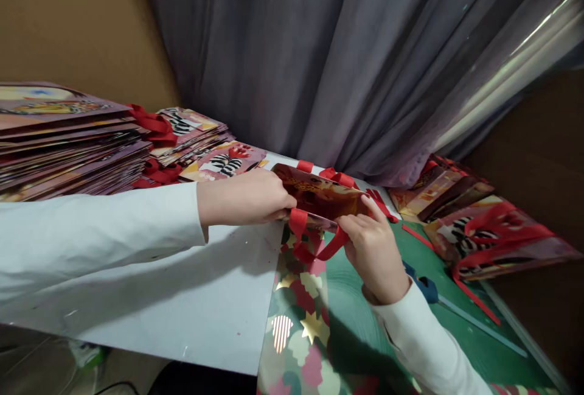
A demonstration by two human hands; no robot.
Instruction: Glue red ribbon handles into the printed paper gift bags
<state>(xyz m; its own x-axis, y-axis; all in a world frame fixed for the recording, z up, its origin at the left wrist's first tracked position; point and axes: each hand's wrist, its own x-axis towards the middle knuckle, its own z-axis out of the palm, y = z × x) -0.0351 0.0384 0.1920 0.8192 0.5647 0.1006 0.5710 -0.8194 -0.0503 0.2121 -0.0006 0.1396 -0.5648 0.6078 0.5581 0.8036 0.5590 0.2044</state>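
A paper gift bag (314, 191) with red ribbon handles stands with its mouth open before me. My left hand (253, 196) is closed on the left end of its rim, the fingertips partly hidden. At the right end, my right hand (371, 243) has its index finger laid along the rim and the other fingers curled at the near edge, beside the ribbon handle (319, 254). That handle droops toward me in a loop, while another red ribbon (340, 177) lies behind the far rim. The bag's lower part is out of sight.
Tall stacks of flat bags (68, 145) rise at the left, near smaller bags with zebra-striped bows (227, 165). More bags (493, 237) sit at the right. A blue-handled tool (426, 290) lies on the green mat (356, 316). A grey curtain (274, 48) hangs behind.
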